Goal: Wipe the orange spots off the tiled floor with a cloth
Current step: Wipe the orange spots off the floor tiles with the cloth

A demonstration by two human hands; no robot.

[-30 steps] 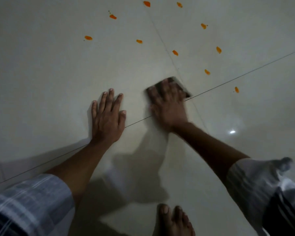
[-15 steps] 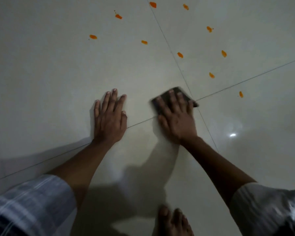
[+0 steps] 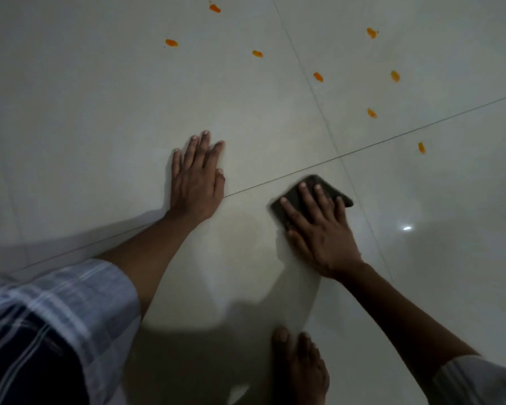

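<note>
Down on the floor (image 3: 100, 118) now, both hands flat on the pale tiles. The right hand (image 3: 319, 229) lies spread over a dark cloth (image 3: 330, 188), straight fingers (image 3: 306, 197) pressing it down; nothing curls round it, so the grip is open, palm-down on top. The cloth peeks out ahead of the fingertips and to either side, just this side of the tile seam (image 3: 275, 182), close to where two seams cross.

The left hand (image 3: 197, 176) is planted flat too, fingers straight and together, holding nothing, open grip on bare tile, a little apart from the cloth on its left. Its heel rests right at the seam.

Beyond the right hand, past the seam, orange spots (image 3: 371, 113) dot the floor: one nearest at the far right (image 3: 421, 147), others scattered farther off (image 3: 318, 76) (image 3: 257, 53) (image 3: 171, 42) (image 3: 395, 76). None touches the cloth.

Behind the right wrist a bare foot (image 3: 298, 366) stands on the tile. A striped sleeve (image 3: 56, 302) covers the left upper arm, a pale sleeve (image 3: 479, 381) the right. A small bright glint (image 3: 407, 228) shines on the tile right of the cloth.
</note>
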